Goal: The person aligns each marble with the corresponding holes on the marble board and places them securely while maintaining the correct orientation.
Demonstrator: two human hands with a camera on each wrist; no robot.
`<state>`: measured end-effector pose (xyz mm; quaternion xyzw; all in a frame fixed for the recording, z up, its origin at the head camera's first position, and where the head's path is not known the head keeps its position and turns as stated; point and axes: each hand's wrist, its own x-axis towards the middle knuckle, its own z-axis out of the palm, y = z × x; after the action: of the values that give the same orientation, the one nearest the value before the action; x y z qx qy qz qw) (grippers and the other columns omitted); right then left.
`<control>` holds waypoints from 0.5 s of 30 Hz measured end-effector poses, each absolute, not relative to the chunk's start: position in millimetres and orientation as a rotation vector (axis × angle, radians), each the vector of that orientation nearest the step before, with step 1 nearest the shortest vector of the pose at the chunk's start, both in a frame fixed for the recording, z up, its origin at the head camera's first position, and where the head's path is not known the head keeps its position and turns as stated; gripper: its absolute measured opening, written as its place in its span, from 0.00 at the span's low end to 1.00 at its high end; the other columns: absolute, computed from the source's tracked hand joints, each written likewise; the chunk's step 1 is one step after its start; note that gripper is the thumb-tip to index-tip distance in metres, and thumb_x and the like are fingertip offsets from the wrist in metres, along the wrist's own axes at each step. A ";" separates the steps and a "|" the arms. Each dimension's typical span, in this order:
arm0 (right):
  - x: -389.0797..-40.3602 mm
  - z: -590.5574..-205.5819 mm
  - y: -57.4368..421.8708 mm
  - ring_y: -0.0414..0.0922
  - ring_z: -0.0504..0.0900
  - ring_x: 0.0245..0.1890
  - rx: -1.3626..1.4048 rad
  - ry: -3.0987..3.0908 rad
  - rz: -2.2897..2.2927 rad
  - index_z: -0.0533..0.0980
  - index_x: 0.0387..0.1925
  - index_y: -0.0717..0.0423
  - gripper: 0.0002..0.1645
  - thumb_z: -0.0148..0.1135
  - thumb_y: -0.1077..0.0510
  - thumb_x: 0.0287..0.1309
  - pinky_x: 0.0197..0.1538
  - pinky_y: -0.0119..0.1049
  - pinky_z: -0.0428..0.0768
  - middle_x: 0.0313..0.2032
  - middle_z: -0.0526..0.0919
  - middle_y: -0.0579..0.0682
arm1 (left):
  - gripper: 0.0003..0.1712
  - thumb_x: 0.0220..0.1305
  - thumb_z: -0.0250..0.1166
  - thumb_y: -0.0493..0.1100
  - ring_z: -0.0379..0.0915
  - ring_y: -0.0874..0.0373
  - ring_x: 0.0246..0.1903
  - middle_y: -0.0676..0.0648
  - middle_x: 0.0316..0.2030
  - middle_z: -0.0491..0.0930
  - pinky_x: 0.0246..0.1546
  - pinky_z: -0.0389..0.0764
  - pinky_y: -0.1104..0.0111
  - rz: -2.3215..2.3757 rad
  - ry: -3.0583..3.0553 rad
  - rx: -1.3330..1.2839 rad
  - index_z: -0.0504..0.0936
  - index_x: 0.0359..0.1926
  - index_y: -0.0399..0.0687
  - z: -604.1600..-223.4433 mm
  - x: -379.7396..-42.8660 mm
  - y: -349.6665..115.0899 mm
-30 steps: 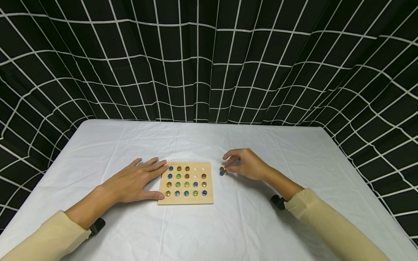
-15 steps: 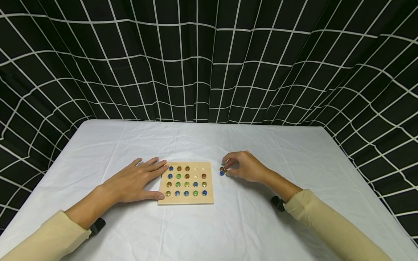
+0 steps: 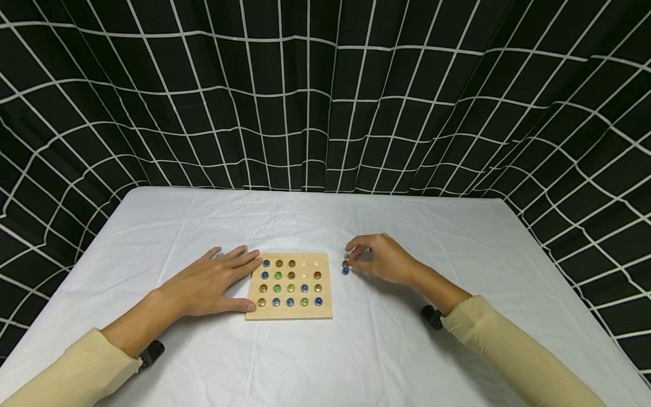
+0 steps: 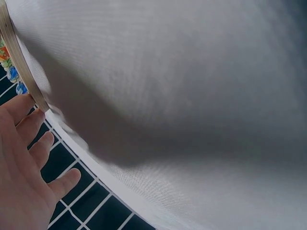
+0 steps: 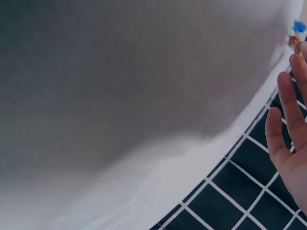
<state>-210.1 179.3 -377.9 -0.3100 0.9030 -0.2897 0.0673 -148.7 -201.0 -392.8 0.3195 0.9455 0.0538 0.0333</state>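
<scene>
A square wooden board [image 3: 290,312] lies on the white cloth, with rows of glass marbles in blue, green, amber and brown. Three of its hollows near the far right corner hold no marble. My left hand [image 3: 211,285] rests along the board's left edge, fingers spread and thumb on the near left corner. To the right of the board, my right hand [image 3: 383,260] pinches a small amber marble [image 5: 298,48] between thumb and fingertip. Just left of those fingertips, a brown marble [image 3: 345,263] and a blue marble [image 3: 346,271] sit together on the cloth.
The white cloth [image 3: 203,362] covers the table and has slight creases. Behind it and at both sides hangs a black curtain [image 3: 315,113] with a white grid. Each wrist wears a small black camera, such as the left camera [image 3: 151,353].
My right hand has come down to the three loose marbles, and its fingers have pinched the amber one, lifting it slightly away from the other two. The left hand and board have stayed put.
</scene>
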 end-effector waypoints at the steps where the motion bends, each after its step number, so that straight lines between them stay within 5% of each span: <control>1: -210.6 -376.8 178.5 0.47 0.83 0.48 -0.939 2.726 -0.889 0.82 0.47 0.58 0.18 0.74 0.66 0.52 0.55 0.50 0.78 0.33 0.88 0.42 | 0.57 0.57 0.47 0.83 0.53 0.46 0.73 0.51 0.75 0.59 0.68 0.55 0.38 0.166 2.909 0.984 0.60 0.77 0.54 -392.9 -148.7 -200.9; 15: -215.3 -373.2 155.1 0.45 0.82 0.49 -0.959 2.665 -0.975 0.82 0.49 0.59 0.18 0.71 0.65 0.55 0.55 0.49 0.77 0.35 0.88 0.40 | 0.56 0.58 0.48 0.83 0.54 0.46 0.73 0.50 0.74 0.60 0.67 0.56 0.38 0.171 2.914 0.995 0.60 0.77 0.53 -393.0 -148.2 -200.6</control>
<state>-215.3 155.1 -373.2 -0.3194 0.8873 -0.3247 0.0728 -148.2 -200.6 -393.0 0.3227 0.9444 0.0555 0.0289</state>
